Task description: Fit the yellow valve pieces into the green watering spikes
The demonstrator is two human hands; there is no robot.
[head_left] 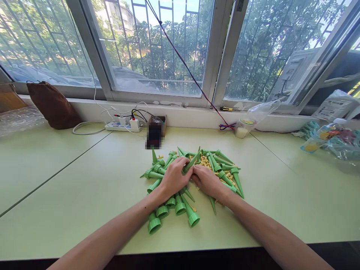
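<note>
Both hands work over a heap of green plastic watering spikes [236, 180] on the table. My left hand [174, 178] is closed around one green watering spike [192, 162], whose narrow tip slants up and to the right. Against the lower part of that spike, my right hand [207, 180] has its fingers pinched together. Whatever lies between those fingertips is hidden. Small yellow plastic pieces [206, 162] are scattered among the spikes, mostly behind and right of my right hand. Several spikes with wide, ribbed open ends [180, 207] lie in front of my left hand.
The pale green table [84, 195] runs up to a window ledge. Along the back stand a brown bag [53, 105], a white power strip [123, 126], a blurred dark object [154, 135] and a bagged jar [242, 129]. Plastic packaging [332, 138] lies at the right.
</note>
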